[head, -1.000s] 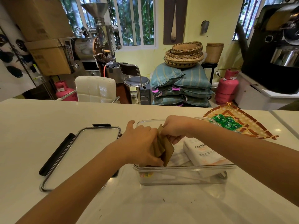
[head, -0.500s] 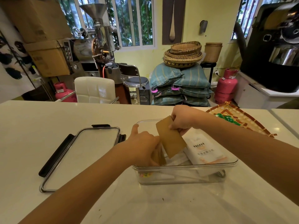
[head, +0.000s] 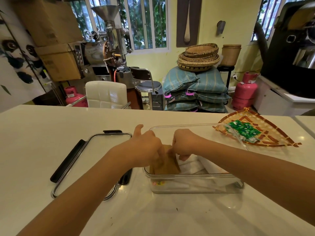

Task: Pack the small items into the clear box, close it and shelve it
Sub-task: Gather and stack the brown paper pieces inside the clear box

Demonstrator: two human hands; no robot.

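The clear box stands open on the white counter, holding white packets on its right side. Brown paper packets stand upright at its left end. My left hand and my right hand both reach into the box and pinch the top of the brown packets between them. The box's clear lid with black clips lies flat on the counter to the left of the box. Small green sachets lie on a woven tray to the right.
The counter's far edge runs behind the box, with a white chair and a stool just beyond it. Sacks, baskets, gas cylinders and roasting machines stand further back in the room.
My right hand lifted one brown packet up clear of the box, then lowered it back in beside the others; both hands now press on the packets inside.
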